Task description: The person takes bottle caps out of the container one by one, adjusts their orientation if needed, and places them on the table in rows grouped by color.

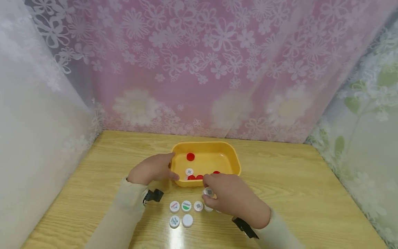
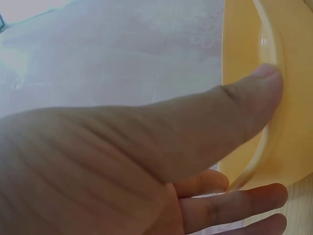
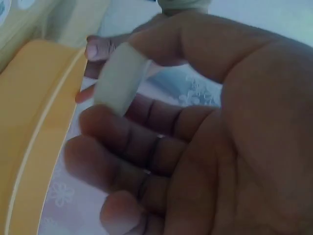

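Note:
My right hand [image 1: 233,195] pinches a white bottle cap [image 3: 120,78] between thumb and fingers, just in front of the yellow plastic tray [image 1: 231,150]. In the head view a square, code-like print shows on this cap. At the tray's left end is my left hand [image 1: 152,169], its thumb touching the rim and its other fingers fairly straight along the outside. Inside the tray lie several red caps [image 1: 190,157] and a white cap with a square print [image 1: 189,172]. Nearest me, white caps stand in two rows, among them a green-printed cap [image 1: 186,206] and a plain white cap [image 1: 187,220].
Everything stands on a light wood-grain table [image 1: 289,180]. A pink flowered curtain [image 1: 192,86] hangs along its back edge, with pale cloth at both sides. My right hand partly covers the right end of the farther row of caps.

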`<move>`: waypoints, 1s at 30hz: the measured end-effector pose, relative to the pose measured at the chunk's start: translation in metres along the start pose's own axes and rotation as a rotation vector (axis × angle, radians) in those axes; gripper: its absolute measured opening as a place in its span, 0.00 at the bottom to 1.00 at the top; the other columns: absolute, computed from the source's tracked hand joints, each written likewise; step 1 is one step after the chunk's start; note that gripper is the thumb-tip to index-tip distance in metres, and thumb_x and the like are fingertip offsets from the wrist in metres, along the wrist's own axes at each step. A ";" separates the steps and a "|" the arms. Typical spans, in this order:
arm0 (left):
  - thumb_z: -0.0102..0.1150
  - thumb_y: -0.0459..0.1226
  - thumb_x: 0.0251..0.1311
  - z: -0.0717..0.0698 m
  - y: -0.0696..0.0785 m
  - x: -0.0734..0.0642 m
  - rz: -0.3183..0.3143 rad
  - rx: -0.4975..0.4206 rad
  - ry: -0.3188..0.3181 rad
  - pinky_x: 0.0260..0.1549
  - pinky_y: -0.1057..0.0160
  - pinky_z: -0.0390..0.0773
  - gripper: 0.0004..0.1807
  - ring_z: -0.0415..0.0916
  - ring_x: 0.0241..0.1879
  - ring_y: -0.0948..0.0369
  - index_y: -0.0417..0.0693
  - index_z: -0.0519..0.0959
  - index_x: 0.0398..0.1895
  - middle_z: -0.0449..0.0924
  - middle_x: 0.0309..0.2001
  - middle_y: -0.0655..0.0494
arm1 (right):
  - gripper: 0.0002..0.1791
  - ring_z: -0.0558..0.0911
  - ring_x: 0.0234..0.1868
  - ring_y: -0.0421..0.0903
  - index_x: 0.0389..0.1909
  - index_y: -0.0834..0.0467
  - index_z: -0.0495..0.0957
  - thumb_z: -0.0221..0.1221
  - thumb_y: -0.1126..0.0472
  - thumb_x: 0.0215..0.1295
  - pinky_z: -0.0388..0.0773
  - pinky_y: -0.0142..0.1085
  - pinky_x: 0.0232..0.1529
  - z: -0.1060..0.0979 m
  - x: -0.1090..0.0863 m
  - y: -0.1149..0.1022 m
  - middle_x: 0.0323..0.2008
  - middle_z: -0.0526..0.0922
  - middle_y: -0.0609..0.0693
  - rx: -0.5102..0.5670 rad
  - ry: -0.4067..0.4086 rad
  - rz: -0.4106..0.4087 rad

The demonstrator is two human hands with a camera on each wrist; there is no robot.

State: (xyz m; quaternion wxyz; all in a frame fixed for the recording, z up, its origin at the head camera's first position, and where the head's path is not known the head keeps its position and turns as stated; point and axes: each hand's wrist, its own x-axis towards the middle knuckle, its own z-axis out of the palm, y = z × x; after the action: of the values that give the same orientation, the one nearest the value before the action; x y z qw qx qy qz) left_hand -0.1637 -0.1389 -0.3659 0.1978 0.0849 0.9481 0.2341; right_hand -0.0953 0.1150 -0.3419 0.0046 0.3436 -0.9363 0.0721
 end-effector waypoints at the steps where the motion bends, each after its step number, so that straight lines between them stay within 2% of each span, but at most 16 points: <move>1: 0.76 0.50 0.58 0.000 -0.001 0.001 0.000 -0.003 0.000 0.66 0.44 0.72 0.53 0.75 0.62 0.52 0.46 0.57 0.82 0.77 0.66 0.48 | 0.10 0.67 0.20 0.37 0.34 0.50 0.76 0.68 0.52 0.62 0.67 0.30 0.22 0.002 0.000 -0.002 0.22 0.72 0.37 -0.012 -0.013 -0.004; 7: 0.75 0.49 0.59 0.001 0.000 0.003 0.015 -0.011 -0.013 0.67 0.44 0.71 0.53 0.75 0.60 0.52 0.45 0.57 0.82 0.77 0.66 0.48 | 0.17 0.68 0.23 0.37 0.36 0.50 0.76 0.76 0.53 0.58 0.69 0.29 0.23 0.012 -0.004 -0.015 0.26 0.74 0.39 -0.077 -0.070 -0.013; 13: 0.75 0.49 0.59 -0.003 0.003 0.002 0.009 0.013 -0.005 0.72 0.42 0.65 0.53 0.66 0.73 0.47 0.46 0.57 0.82 0.67 0.75 0.46 | 0.18 0.68 0.25 0.38 0.40 0.53 0.75 0.75 0.55 0.59 0.70 0.29 0.25 0.021 -0.001 -0.025 0.27 0.72 0.41 -0.075 -0.178 0.001; 16: 0.76 0.49 0.58 -0.004 0.004 0.001 0.012 0.014 -0.004 0.73 0.41 0.62 0.53 0.62 0.75 0.46 0.45 0.58 0.82 0.64 0.77 0.45 | 0.18 0.69 0.26 0.39 0.42 0.54 0.76 0.75 0.55 0.59 0.71 0.29 0.27 0.024 0.002 -0.028 0.27 0.73 0.42 -0.090 -0.211 0.016; 20: 0.76 0.49 0.58 -0.005 0.002 0.002 0.011 -0.011 -0.008 0.72 0.40 0.63 0.53 0.62 0.75 0.45 0.45 0.58 0.82 0.64 0.77 0.45 | 0.18 0.69 0.25 0.39 0.42 0.53 0.77 0.76 0.55 0.58 0.71 0.30 0.26 0.025 0.003 -0.029 0.27 0.74 0.43 -0.114 -0.225 0.028; 25: 0.76 0.49 0.58 -0.004 -0.004 0.004 0.009 -0.055 -0.002 0.72 0.39 0.63 0.53 0.63 0.75 0.46 0.47 0.58 0.82 0.64 0.77 0.46 | 0.15 0.69 0.24 0.40 0.40 0.52 0.78 0.74 0.57 0.59 0.69 0.30 0.24 0.026 0.004 -0.031 0.25 0.74 0.43 -0.148 -0.226 0.005; 30: 0.77 0.49 0.57 -0.003 -0.006 0.005 0.013 -0.074 -0.009 0.71 0.38 0.63 0.53 0.63 0.74 0.45 0.47 0.58 0.82 0.65 0.76 0.46 | 0.11 0.71 0.23 0.40 0.41 0.51 0.80 0.72 0.57 0.61 0.71 0.31 0.24 0.031 0.004 -0.034 0.26 0.76 0.44 -0.160 -0.296 0.019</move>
State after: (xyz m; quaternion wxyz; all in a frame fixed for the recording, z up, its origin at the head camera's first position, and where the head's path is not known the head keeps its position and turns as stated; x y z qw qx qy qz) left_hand -0.1703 -0.1444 -0.3679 0.2036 0.0848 0.9373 0.2698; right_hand -0.0755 0.0822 -0.3682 -0.1065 0.3402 -0.9328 -0.0540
